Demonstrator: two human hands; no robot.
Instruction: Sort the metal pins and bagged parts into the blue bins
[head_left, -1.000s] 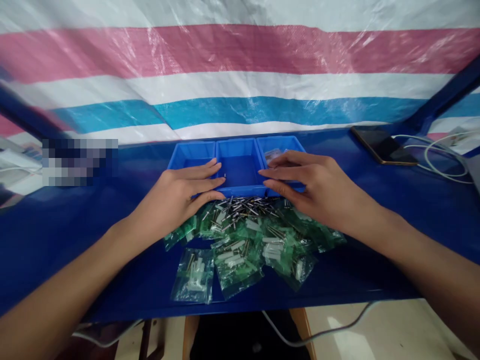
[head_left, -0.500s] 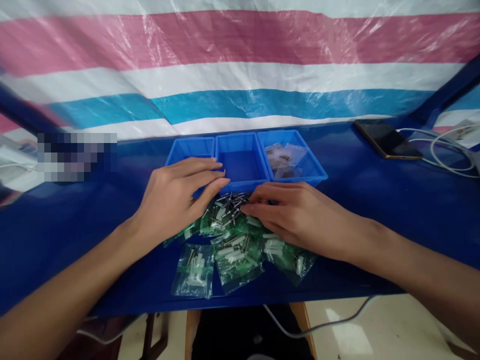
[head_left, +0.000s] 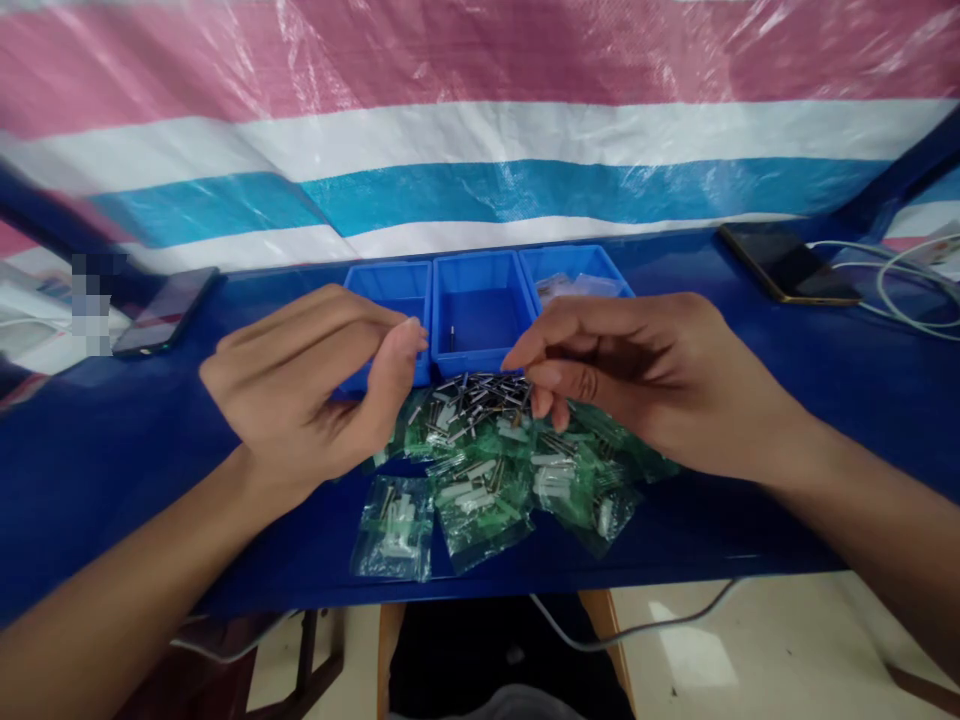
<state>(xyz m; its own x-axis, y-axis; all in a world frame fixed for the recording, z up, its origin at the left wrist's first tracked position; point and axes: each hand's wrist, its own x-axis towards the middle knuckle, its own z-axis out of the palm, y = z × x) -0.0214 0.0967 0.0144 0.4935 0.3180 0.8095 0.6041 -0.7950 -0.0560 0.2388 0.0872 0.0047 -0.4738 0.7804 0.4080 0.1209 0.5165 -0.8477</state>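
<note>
We have raised our right hand (head_left: 660,385) from the slim silver metal pins (head_left: 480,391), baring more of their pile before the blue rectangular plastic trays (head_left: 491,318). That hand nearly pinches; our left hand (head_left: 304,380) half-curls. We cannot tell whether either holds anything.

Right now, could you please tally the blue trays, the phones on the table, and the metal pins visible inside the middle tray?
Blue trays: 3
Phones: 2
Metal pin in the middle tray: 1
Total: 6
</note>
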